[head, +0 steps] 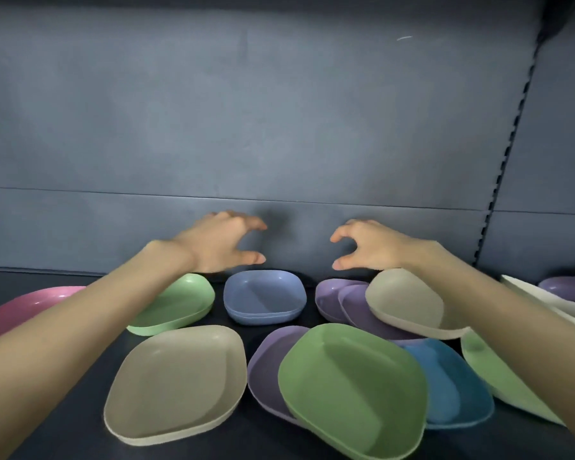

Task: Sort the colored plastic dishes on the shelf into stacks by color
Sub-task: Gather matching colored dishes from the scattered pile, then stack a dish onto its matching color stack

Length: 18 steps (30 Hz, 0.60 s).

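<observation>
Several coloured plastic dishes lie on the dark shelf (80,436). A small stack of slate-blue dishes (264,297) sits at the back centre. My left hand (221,242) and my right hand (367,245) hover just above and behind it, fingers spread and loosely curved, holding nothing. A light green dish (183,302) lies under my left forearm and a pink one (24,308) at the far left. Two purple dishes (342,305) overlap at the back right, with a beige dish (409,303) leaning on them. In front lie a beige dish (176,383), a green dish (352,390), a purple dish (266,370) and a teal dish (452,383).
The grey back panel (279,127) of the shelf stands right behind my hands, with a slotted upright (508,154) at the right. Another green dish (498,376), a white dish (551,302) and a purple dish (568,287) lie at the far right.
</observation>
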Each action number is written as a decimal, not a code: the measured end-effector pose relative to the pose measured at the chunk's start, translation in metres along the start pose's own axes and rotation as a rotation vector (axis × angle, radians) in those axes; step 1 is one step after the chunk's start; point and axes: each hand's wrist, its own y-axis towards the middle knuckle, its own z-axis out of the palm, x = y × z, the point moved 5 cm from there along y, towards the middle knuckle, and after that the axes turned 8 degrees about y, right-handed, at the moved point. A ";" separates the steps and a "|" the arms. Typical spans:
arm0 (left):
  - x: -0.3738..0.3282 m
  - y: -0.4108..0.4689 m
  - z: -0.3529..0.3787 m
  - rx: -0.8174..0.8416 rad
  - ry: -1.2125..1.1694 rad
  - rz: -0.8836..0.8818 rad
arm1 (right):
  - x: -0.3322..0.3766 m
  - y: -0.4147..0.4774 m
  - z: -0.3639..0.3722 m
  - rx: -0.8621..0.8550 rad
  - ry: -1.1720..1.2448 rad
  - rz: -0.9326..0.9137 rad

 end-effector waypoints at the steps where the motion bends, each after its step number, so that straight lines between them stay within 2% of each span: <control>1: -0.007 0.003 -0.008 -0.036 0.001 0.027 | -0.006 -0.007 -0.011 -0.032 -0.007 0.010; 8: -0.072 0.011 -0.045 -0.207 -0.037 0.159 | -0.039 -0.072 -0.070 -0.191 -0.080 0.071; 12: -0.109 -0.001 -0.049 -0.213 -0.055 0.159 | -0.049 -0.113 -0.078 -0.200 -0.077 0.064; 18: -0.156 -0.046 -0.042 -0.135 -0.109 0.085 | -0.052 -0.168 -0.072 -0.187 -0.003 -0.023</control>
